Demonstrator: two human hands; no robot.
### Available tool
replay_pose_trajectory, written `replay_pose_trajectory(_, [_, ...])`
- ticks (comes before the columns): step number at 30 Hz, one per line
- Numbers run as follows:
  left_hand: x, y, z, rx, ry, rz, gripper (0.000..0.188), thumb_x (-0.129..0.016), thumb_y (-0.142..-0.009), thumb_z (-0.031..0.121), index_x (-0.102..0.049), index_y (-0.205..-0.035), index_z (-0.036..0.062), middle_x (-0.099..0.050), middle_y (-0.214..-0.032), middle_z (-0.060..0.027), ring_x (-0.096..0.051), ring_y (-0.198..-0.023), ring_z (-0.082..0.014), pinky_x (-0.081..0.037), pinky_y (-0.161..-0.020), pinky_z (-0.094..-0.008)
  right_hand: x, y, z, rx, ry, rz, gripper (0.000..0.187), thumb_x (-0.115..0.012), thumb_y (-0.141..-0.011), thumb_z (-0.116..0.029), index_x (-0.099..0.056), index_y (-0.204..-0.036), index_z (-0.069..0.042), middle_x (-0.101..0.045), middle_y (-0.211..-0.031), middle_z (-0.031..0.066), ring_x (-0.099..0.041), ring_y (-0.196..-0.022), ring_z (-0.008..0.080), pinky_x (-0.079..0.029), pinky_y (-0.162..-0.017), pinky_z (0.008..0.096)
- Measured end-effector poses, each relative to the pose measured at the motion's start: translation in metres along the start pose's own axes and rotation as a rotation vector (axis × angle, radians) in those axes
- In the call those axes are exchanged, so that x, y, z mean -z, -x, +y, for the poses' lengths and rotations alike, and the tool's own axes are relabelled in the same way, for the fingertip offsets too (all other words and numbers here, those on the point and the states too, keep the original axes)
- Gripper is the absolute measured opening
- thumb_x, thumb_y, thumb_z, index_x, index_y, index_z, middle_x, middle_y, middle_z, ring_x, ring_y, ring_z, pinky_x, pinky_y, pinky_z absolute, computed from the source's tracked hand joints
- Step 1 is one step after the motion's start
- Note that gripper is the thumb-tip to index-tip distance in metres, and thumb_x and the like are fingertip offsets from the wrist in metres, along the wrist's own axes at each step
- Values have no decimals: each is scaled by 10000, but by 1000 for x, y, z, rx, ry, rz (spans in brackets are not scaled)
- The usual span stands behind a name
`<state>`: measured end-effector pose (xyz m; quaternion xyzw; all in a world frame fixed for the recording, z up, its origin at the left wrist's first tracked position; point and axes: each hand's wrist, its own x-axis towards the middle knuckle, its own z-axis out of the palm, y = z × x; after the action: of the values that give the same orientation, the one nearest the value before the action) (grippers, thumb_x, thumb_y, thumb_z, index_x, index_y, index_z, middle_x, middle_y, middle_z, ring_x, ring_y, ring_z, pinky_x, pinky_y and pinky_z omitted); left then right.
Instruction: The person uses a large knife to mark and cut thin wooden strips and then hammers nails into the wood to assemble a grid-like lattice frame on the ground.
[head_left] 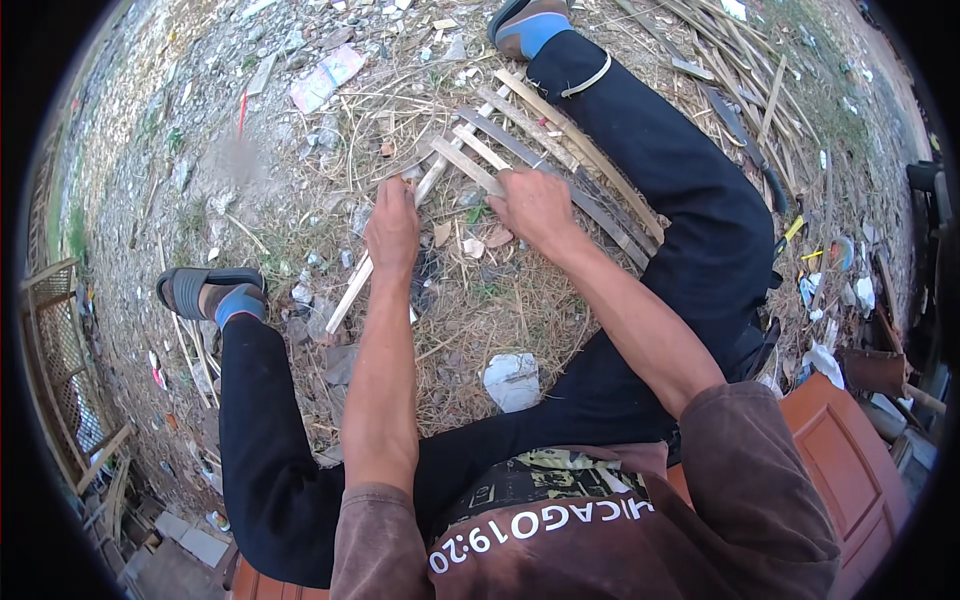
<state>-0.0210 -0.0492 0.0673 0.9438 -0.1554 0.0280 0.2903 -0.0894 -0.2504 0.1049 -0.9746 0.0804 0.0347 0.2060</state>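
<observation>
Brown shirt (600, 565), wooden strips (467, 166), straw-strewn littered ground (475, 345), lattice panel (66, 350)

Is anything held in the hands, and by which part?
The left hand grips a long pale wooden strip near its middle; the right hand grips another strip, its upper-left end sticking out.

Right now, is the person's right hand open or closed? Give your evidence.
Closed: the right hand curls its fingers round one end of a pale flat strip, whose other end juts toward the upper left.
</observation>
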Motion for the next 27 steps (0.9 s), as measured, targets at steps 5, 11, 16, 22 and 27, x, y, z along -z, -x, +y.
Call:
replay_pose_trajectory(5, [-13, -9, -10, -57, -17, 13, 131, -558, -980, 169, -495, -986, 55, -601, -962, -190, -603, -811, -457, -472, -670, -540, -4, 0, 7, 76, 37, 87, 254, -761, -799, -263, -699, -868, -27, -691, -839, 160, -694, -819, 315, -551, -747, 437])
replay_pose_trajectory(11, [-12, -15, -12, -84, -11, 10, 168, -583, -970, 184, -489, -929, 51, -606, -892, -184, -603, -765, -446, -467, -627, -526, 3, -2, 3, 33, 67, 55, 252, -716, -842, -222, -686, -973, -10, -687, -900, 174, -681, -878, 330, -569, -705, 441])
replay_pose_trajectory(16, [-11, -12, -17, -122, -43, 41, 199, -610, -956, 189, -489, -890, 46, -613, -881, -178, -604, -735, -435, -469, -605, -520, -7, -5, 2, 36, 106, 32, 323, -647, -858, -149, -653, -1155, -24, -678, -913, 167, -671, -908, 324, -577, -660, 446])
replay_pose_trajectory(22, [-7, -9, -9, -81, -17, 86, 158, -646, -937, 198, -609, -933, 44, -650, -906, -140, -629, -846, -359, -475, -718, -446, -17, 1, 9, 108, 102, 69, 464, -577, -858, -42, -608, -1312, -133, -660, -976, 153, -668, -914, 324, -568, -688, 456])
replay_pose_trajectory(27, [-13, -21, 8, -171, 43, 100, 112, -691, -892, 132, -636, -931, 43, -673, -1017, -99, -627, -966, -313, -475, -819, -412, -10, 7, 11, 99, 22, 157, 345, -660, -874, -184, -659, -1215, -128, -661, -948, 126, -671, -888, 313, -550, -717, 440])
